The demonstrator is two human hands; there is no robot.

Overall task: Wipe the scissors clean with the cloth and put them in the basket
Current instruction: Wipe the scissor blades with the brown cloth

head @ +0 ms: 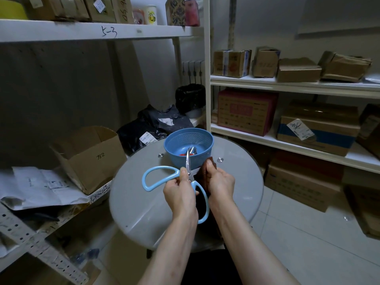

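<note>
Over the round glass table, my left hand grips a pair of light-blue-handled scissors near the pivot. Their short steel blades point up and away toward the basket. One handle loop sticks out to the left, the other runs down between my wrists. My right hand holds a dark brown cloth right beside the blades. The blue perforated basket stands at the table's far side, with another pair of scissors and something red inside it.
An open cardboard box and papers sit on the low shelf at left. Dark plastic parcels lie behind the table. White shelving at right carries several cardboard boxes. Tiled floor shows at lower right.
</note>
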